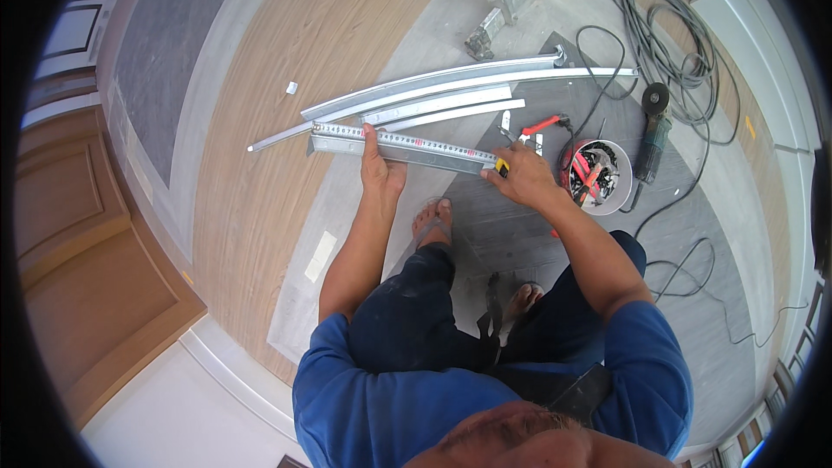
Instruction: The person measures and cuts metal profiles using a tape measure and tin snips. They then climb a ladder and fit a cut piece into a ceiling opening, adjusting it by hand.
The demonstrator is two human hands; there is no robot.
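Note:
My left hand (pixel 381 165) grips a metal channel (pixel 412 158) near its left part, with a finger on the extended tape blade (pixel 416 140) lying along it. My right hand (pixel 520 173) is closed on the yellow tape measure (pixel 503 168) at the channel's right end. Beyond them, several pale metal strips (pixel 451 69) lie on the floor. Pliers with red handles (pixel 542 124) and small metal pieces lie just past my right hand. A white bucket (pixel 614 199) holding tools and small dark bits stands to the right.
An angle grinder (pixel 648 147) lies right of the bucket, near coiled grey cables (pixel 659 17). The foot of an aluminium ladder (pixel 507 0) stands at the top. A wooden door (pixel 95 277) is at the left. My sandalled feet (pixel 433 225) are below the channel.

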